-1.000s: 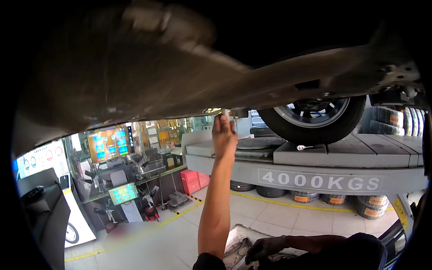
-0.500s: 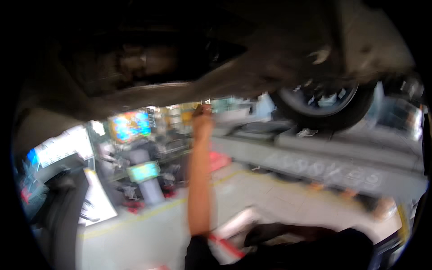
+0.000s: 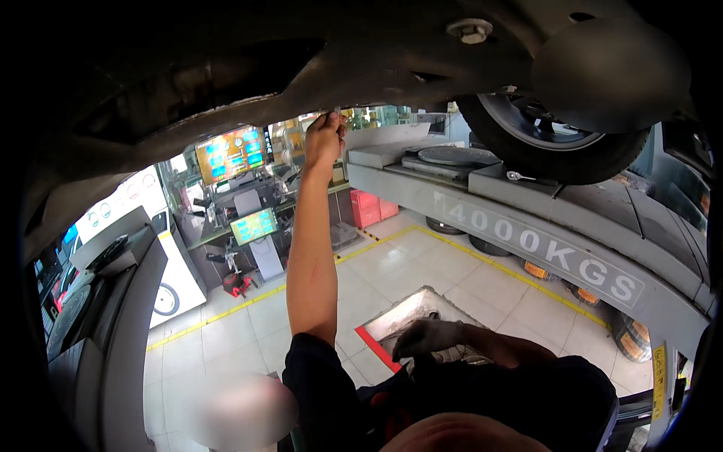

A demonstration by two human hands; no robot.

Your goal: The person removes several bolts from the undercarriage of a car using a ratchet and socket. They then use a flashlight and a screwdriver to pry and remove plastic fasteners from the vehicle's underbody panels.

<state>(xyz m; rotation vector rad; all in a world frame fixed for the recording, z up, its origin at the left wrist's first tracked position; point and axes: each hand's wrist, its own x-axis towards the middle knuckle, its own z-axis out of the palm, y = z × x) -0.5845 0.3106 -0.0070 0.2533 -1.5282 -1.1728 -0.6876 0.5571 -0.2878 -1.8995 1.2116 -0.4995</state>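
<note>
Beneath lifted car underbody [image 3: 226, 68], above tiled floor [image 3: 422, 264]: reaching up with left hand [image 3: 324, 139], fingers curling shut at underbody's edge (pinched item too small to tell). Hanging low, gloved right hand [image 3: 425, 337], grip unclear. Possibly risking slipping off, grit dropping faceward.

This is a car repair shop. A car [image 3: 316, 53] is raised high overhead, so its dark underside shows, and its wheel [image 3: 553, 147] rests on a long grey lift ramp [image 3: 527, 226]. Bright screens [image 3: 232, 153] stand by a work desk in the back. Old tires [image 3: 538, 270] lie under the ramp. The tiled floor [image 3: 392, 264] has yellow lines painted on it.
</note>
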